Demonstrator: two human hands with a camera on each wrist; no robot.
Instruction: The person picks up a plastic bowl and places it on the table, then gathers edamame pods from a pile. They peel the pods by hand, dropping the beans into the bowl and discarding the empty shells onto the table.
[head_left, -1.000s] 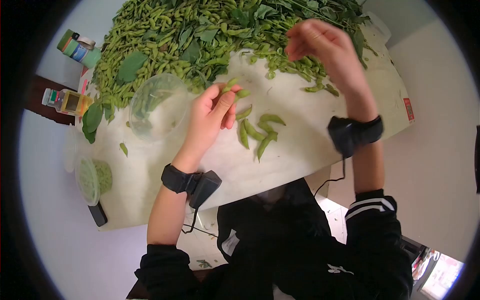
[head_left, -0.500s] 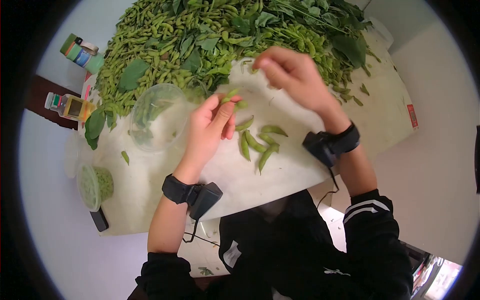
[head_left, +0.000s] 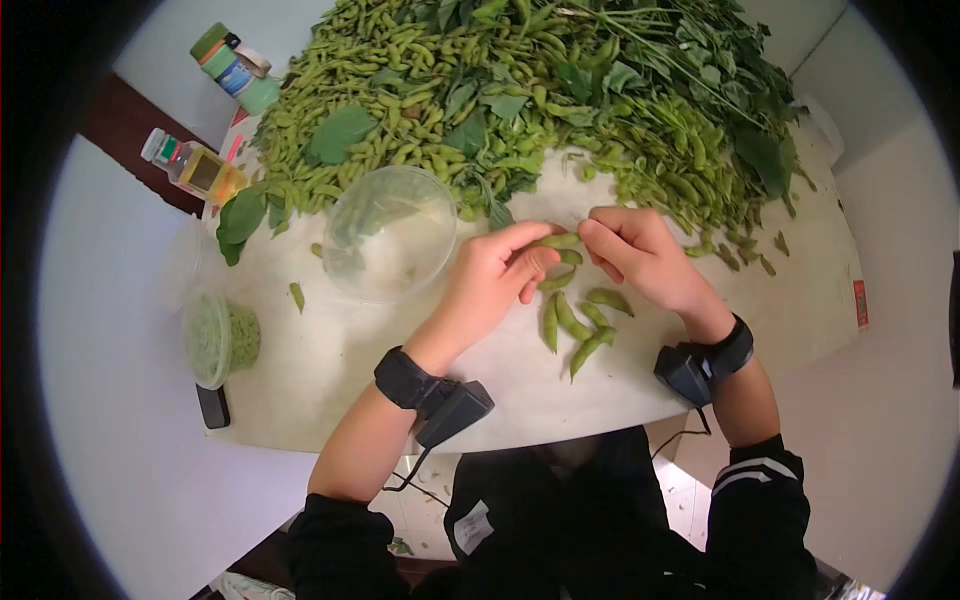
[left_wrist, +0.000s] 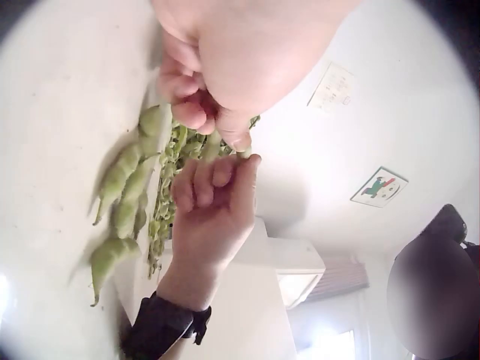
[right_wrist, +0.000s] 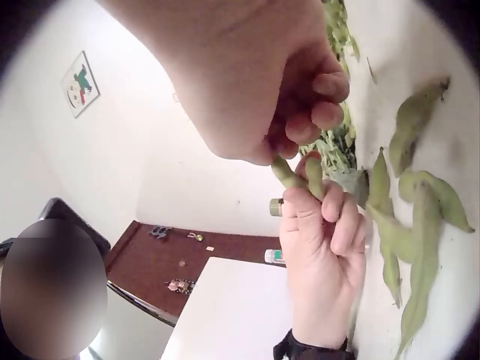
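Note:
Two green bean pods (right_wrist: 315,176) stick out of my left hand (head_left: 490,280), held between its thumb and fingers. My right hand (head_left: 645,260) has come up against them from the right, and its thumb and forefinger pinch the tip of one pod (right_wrist: 285,172). The right hand's other fingers are curled in, as the right wrist view shows. Just below the two hands, several loose pods (head_left: 572,318) lie on the pale tabletop (head_left: 480,400).
A big heap of pods and leaves (head_left: 420,120) covers the back of the table. Left of my left hand stands a clear plastic tub (head_left: 385,265). Farther left are a tub of shelled beans (head_left: 243,338), a dark phone-like slab (head_left: 213,406), an oil-coloured bottle (head_left: 205,172) and a green bottle (head_left: 240,75).
My right hand has swung from above the right side of the heap down to the pods in my left hand. The left hand keeps its hold, while the head view has shifted.

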